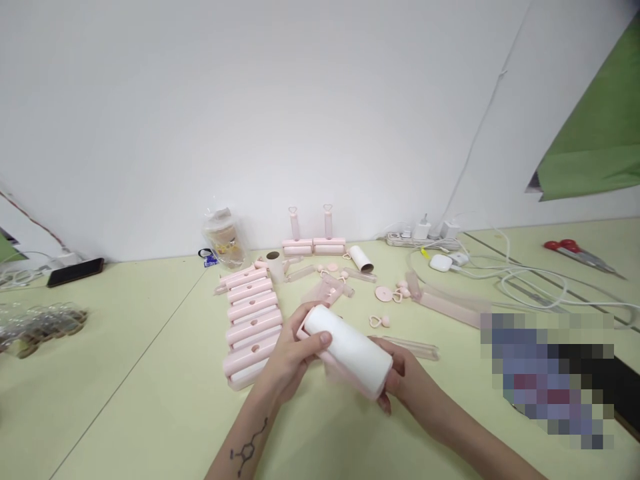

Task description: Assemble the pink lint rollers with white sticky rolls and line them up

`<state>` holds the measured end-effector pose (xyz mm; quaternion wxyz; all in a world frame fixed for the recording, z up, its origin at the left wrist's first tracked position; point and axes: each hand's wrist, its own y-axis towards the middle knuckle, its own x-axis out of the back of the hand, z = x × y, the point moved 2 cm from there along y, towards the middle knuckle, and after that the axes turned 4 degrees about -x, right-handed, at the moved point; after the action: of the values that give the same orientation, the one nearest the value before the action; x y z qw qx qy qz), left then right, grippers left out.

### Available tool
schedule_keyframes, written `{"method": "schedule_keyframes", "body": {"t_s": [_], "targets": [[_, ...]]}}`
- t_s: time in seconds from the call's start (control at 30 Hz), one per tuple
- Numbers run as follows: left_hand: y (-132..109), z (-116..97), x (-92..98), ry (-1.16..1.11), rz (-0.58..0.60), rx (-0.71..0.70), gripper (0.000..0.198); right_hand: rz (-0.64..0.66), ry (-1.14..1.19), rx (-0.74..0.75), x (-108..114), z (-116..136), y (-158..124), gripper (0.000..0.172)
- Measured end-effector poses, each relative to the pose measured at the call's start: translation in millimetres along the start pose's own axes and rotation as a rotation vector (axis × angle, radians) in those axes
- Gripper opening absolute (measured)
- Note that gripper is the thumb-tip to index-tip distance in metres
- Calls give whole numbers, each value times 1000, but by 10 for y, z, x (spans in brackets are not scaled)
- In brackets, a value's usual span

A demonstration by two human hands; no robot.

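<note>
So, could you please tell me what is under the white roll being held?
A pink piece shows along the white roll's lower edge and left end. Anything further beneath is hidden by the roll, left hand and right hand.

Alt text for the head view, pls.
Left hand and right hand hold a white roll in a pink holder over a green table. Pink rollers lie in a row at left; loose pink parts are scattered beyond, and two rollers with upright handles stand near the wall.
</note>
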<state>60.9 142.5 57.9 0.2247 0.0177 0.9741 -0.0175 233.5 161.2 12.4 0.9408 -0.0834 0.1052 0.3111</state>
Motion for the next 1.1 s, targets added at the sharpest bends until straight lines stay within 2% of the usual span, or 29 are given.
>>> {"method": "schedule_keyframes", "body": {"t_s": [0.1, 0.23, 0.57, 0.83, 1.1], "targets": [[-1, 32, -2, 40, -40, 14, 47, 21, -21, 43, -51, 34, 0, 56], [11, 84, -28, 37, -77, -38, 44, 21, -5, 52, -75, 64, -15, 55], [52, 89, -11, 15, -50, -65, 44, -12, 68, 23, -79, 108, -45, 52], [77, 105, -10, -57, -69, -31, 44, -18, -17, 48, -55, 77, -12, 53], [71, 120, -17, -88, -50, -9, 41, -3, -108, 126, -65, 176, -14, 50]]}}
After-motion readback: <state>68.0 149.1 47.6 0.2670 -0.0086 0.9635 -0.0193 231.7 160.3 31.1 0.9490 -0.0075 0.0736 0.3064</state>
